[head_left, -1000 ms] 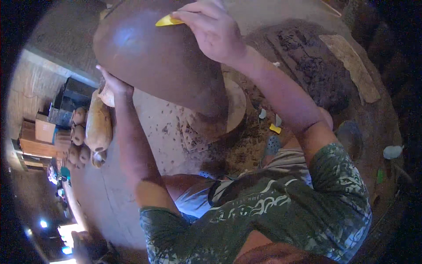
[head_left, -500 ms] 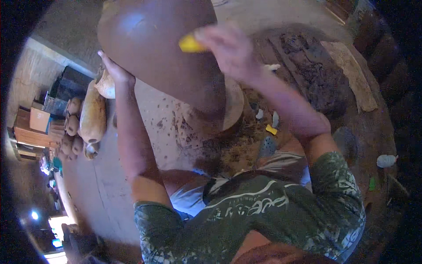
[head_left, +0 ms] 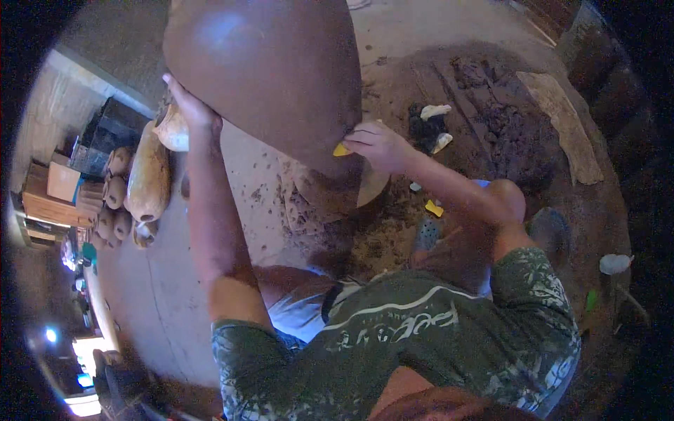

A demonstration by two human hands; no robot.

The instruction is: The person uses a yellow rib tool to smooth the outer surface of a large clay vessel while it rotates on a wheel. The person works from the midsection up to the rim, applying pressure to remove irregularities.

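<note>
Floor strewn, mostly toward its margins. Along the left edge lay a long, pale-tan vessel, a whitish rounded vessel touching or just beside it, and clustered small brown pots. Behind these stood a black box and a light carton. Toward the right edge spread a dark, lumpy heap, with a tan sheet alongside. Nearer the right edge sat a whitish lump, a green leaf-like scrap close by.

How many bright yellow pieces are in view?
2: a yellow piece in the right hand, and a bow-shaped one on the ground near a clog. Others may be hidden.
</note>
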